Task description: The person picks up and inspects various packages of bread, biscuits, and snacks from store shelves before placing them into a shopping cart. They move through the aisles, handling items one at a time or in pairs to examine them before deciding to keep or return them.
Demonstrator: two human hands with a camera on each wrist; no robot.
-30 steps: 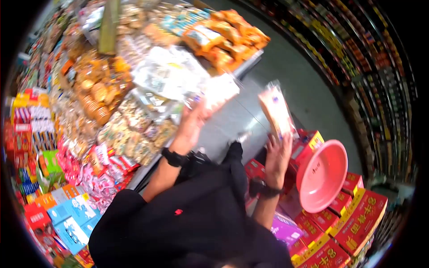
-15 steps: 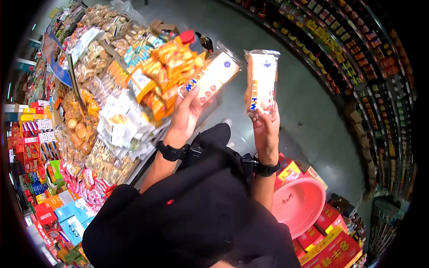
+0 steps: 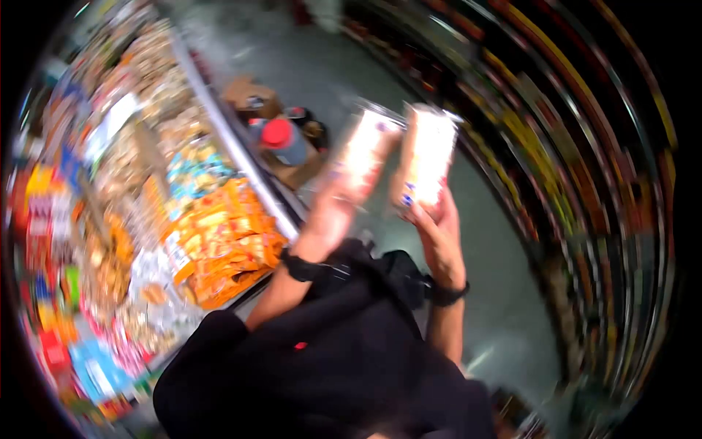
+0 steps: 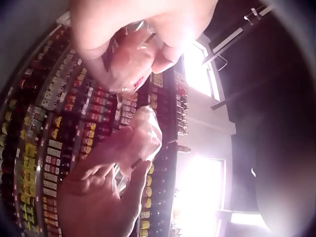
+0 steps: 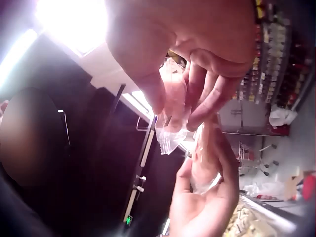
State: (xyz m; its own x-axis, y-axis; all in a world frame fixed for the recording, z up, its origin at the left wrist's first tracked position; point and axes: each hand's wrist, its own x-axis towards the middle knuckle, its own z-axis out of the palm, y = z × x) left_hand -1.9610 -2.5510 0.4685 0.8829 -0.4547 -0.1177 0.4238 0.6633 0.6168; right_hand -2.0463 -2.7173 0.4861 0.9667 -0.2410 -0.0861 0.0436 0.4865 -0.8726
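The left hand [image 3: 330,221] grips one long plastic-wrapped pack [image 3: 368,155], the right hand [image 3: 443,238] grips a matching pack [image 3: 429,155], and both should squeeze softly so nothing gets squashed.

Both hands [image 3: 329,221] [image 3: 443,238] gripping, fingers [image 5: 216,95] curled, forearms [image 3: 276,305] extended forward

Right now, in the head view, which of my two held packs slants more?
The left pack, in your left hand: it leans rightward; the right pack, in your right hand, stands straighter.
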